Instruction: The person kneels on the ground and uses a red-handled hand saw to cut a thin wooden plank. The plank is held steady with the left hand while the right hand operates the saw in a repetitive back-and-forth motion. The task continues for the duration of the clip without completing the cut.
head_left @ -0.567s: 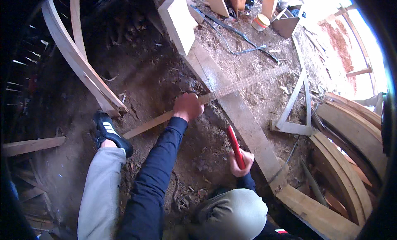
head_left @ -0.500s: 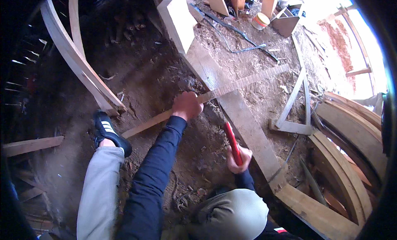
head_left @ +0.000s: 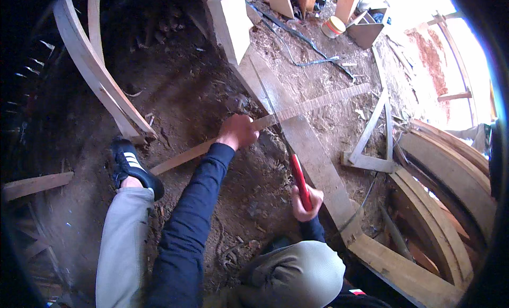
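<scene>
My left hand [head_left: 238, 132] is wrapped round a long thin wooden strip [head_left: 326, 102], pressing it down where it meets a thick plank [head_left: 315, 157]. The strip lies slantwise across the plank; its far part carries many close crosswise lines. In my right hand [head_left: 310, 204] is the red handle of a handsaw [head_left: 300, 181]. Its narrow blade runs up and away over the plank and crosses the strip just right of my left hand. I cannot tell how deep the blade sits in the wood.
A triangular wooden frame [head_left: 369, 138] lies right of the plank, near stacked curved timbers [head_left: 432, 220]. A dark cable [head_left: 302, 40] and a small round tub [head_left: 333, 27] lie beyond. At left are my shoe [head_left: 132, 167] and a curved wooden piece [head_left: 93, 69]. Wood shavings litter the ground.
The saw blade now shows farther out across the strip and plank, and its handle sits slightly nearer the plank. My left hand still holds the strip; the whole view has shifted slightly.
</scene>
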